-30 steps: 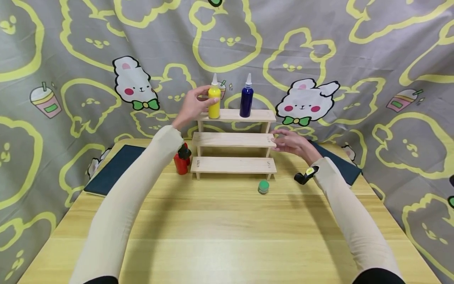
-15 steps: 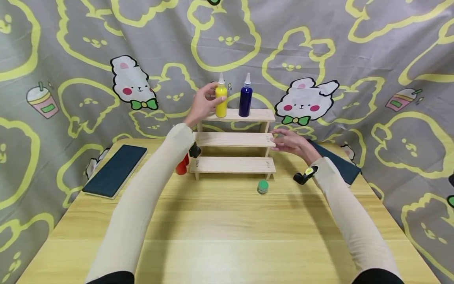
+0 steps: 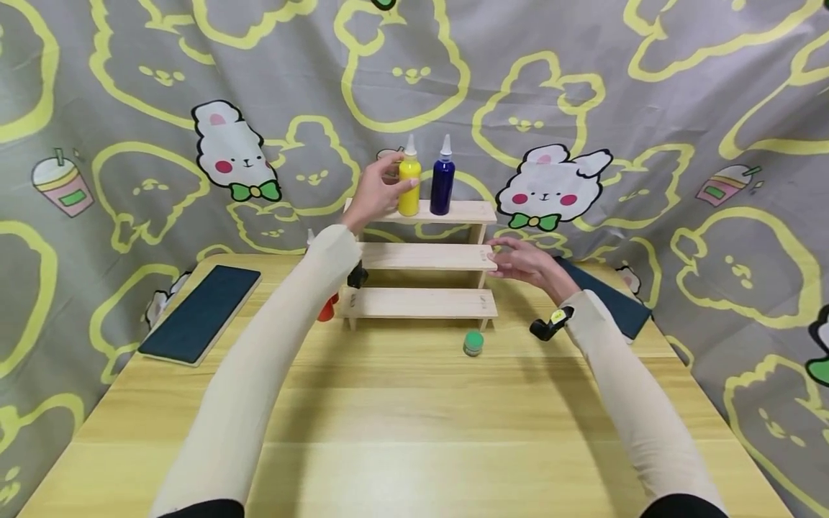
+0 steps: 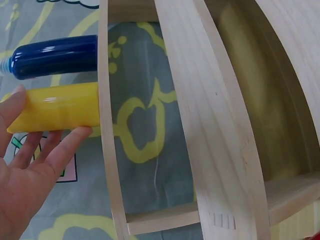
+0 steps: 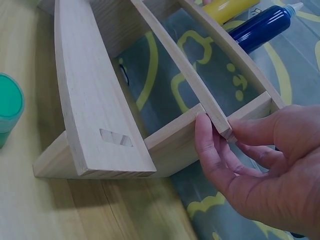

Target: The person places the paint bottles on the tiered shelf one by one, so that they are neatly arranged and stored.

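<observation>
My left hand (image 3: 376, 194) holds a yellow squeeze bottle (image 3: 409, 196) with a pointed white nozzle, upright at the top tier of a three-tier wooden shelf (image 3: 421, 303). In the left wrist view the thumb and fingertips lie along the sides of the yellow bottle (image 4: 62, 106), its base at the top board. Close to its right stands a dark blue squeeze bottle (image 3: 442, 188), also upright. Thumb and fingers of my right hand (image 3: 527, 265) pinch the right end of the middle board (image 5: 187, 67).
A green-lidded jar (image 3: 473, 344) stands before the shelf's right leg. Left of the shelf, a red container (image 3: 327, 309) is mostly hidden by the left sleeve. Dark flat boards lie at the left (image 3: 201, 314) and right (image 3: 609, 298). A patterned curtain (image 3: 291, 86) hangs close behind.
My left hand has moved the yellow bottle rightward along the top tier, narrowing the gap to the blue bottle. The right hand keeps its grip on the middle board. The head view has shifted slightly.
</observation>
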Demonstrator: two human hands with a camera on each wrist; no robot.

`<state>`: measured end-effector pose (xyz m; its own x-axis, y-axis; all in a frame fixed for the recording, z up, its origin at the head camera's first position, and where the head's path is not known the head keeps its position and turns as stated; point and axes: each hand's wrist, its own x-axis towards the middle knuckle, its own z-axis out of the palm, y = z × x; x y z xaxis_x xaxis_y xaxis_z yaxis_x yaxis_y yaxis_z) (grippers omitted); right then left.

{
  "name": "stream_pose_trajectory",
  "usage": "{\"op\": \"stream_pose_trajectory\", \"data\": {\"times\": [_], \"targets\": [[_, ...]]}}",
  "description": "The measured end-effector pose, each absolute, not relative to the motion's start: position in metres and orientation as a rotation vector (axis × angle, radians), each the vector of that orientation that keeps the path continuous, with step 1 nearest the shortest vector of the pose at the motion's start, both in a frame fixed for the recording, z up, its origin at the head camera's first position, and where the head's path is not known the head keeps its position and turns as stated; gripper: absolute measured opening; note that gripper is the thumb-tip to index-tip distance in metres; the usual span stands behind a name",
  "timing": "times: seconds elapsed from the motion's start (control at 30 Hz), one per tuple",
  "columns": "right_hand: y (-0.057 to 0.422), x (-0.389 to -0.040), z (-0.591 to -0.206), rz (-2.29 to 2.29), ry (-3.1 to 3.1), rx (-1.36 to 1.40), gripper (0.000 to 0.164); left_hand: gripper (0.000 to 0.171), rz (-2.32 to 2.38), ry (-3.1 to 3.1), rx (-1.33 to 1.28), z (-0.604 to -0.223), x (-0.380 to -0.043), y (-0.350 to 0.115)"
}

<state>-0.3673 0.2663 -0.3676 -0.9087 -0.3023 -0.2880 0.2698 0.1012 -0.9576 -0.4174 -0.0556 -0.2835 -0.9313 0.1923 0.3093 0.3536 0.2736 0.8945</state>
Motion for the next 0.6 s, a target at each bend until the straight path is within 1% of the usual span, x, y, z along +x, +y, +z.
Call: {"op": "stream_pose_trajectory", "data": {"times": [0.1, 0.23, 0.6], "targets": [[0.2687, -0.3666, -0.3655, -1.863, 1.978, -0.01, 0.052, 0.051, -1.766, -2.376, -0.548, -0.2824, -0.4181, -0.0524], [0.2718, -0.3664, -0.3641, -1.842, 1.972, 0.022, 0.055, 0.055, -1.778, -2.393, -0.56, -0.2828, -0.4189, -0.048], [0.2647, -0.369, -0.3637, -1.841, 1.943, 0.006, 0.059, 0.06, -1.716, -2.417, -0.528, -0.2828, -0.4214, -0.0505]]}}
